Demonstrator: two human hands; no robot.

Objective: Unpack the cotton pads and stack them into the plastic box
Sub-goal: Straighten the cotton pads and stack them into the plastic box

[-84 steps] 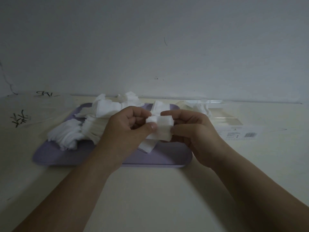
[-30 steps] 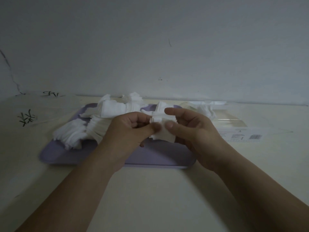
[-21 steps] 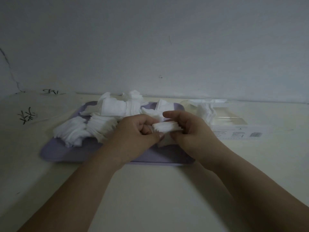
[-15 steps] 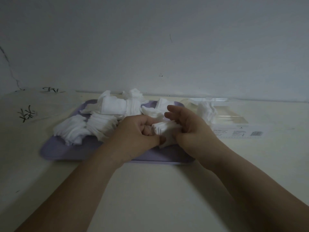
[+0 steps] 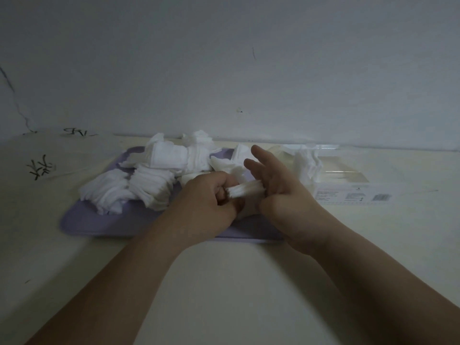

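The left hand (image 5: 206, 204) is curled tight, pinching one end of a small stack of cotton pads (image 5: 245, 190) that lies left to right over the purple tray (image 5: 82, 221). Its other end butts into the right hand (image 5: 283, 195), whose upper fingers (image 5: 258, 155) stick out straight, and I cannot tell whether that thumb grips. The plastic box (image 5: 348, 181) sits on the bench (image 5: 224, 282) just right of and beyond that hand, long side along the wall, so the right hand is likely the nearer carrier.
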